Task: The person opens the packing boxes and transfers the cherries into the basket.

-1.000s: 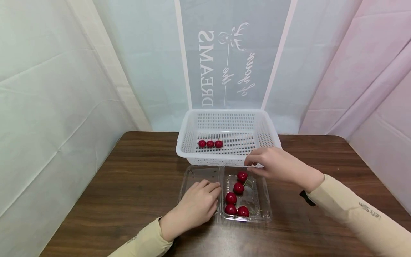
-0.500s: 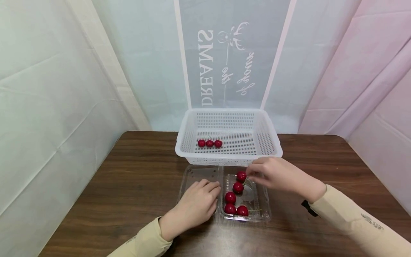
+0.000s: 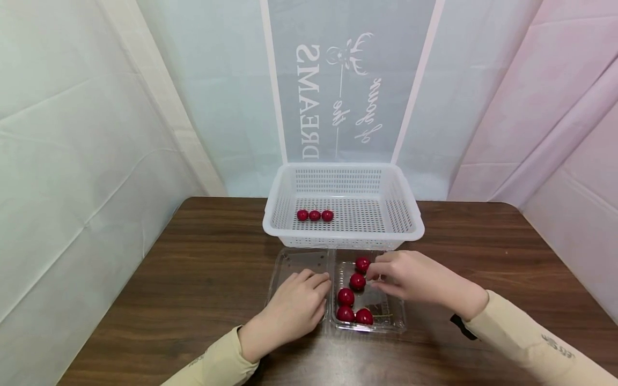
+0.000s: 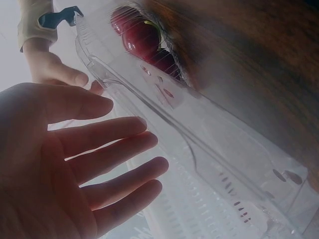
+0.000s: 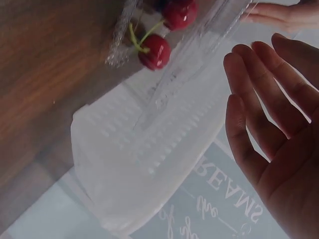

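Note:
A clear plastic clamshell box [image 3: 398, 323] lies unfolded on the table. Several red cherries sit in its right half, among them a middle cherry [image 3: 358, 282] and a far cherry [image 3: 362, 264]. My right hand [image 3: 410, 276] hovers over that half, its bent fingers beside these two. In the right wrist view its fingers are spread and hold nothing; a cherry [image 5: 154, 51] with green stems lies apart from them. My left hand [image 3: 292, 305] is over the clamshell's lid half [image 3: 301, 261], fingers loosely extended and holding nothing in the left wrist view; contact with the lid is unclear.
A white perforated basket [image 3: 338, 235] stands just behind the clamshell, with a row of three cherries [image 3: 315, 215] on its floor. Pale cloth hangs at the back and on both sides of the dark wooden table [image 3: 217, 257].
My right hand has moved from the basket's front rim down toward me, over the clamshell beside the cherries. My left hand has stayed in place.

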`<state>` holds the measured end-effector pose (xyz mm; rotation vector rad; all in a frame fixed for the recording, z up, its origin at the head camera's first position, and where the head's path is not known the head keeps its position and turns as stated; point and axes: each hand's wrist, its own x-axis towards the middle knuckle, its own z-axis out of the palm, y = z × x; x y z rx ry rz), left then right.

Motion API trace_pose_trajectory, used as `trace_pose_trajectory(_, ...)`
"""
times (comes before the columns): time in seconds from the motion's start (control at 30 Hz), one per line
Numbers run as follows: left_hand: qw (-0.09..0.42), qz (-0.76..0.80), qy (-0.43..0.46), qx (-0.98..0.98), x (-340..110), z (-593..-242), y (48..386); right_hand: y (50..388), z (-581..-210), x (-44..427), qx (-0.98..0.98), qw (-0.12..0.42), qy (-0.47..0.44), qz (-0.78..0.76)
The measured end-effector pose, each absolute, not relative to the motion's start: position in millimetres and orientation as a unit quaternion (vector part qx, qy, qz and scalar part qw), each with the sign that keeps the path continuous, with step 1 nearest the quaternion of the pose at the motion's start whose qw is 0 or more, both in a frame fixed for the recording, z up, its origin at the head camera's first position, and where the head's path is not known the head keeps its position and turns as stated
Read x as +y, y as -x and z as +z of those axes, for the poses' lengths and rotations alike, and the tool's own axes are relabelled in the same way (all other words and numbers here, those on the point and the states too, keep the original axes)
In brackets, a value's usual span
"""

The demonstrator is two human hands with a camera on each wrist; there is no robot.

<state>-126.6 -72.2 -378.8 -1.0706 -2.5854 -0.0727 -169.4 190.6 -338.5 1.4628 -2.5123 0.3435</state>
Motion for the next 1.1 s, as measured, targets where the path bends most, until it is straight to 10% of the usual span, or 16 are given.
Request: trace_pose_trajectory(1.1,0.171,-0.025,0.377,-0.91,-73.0,-377.7,125.9,149.9,-359.9,168.5,-0.863,-0.034,-0.49,0.117)
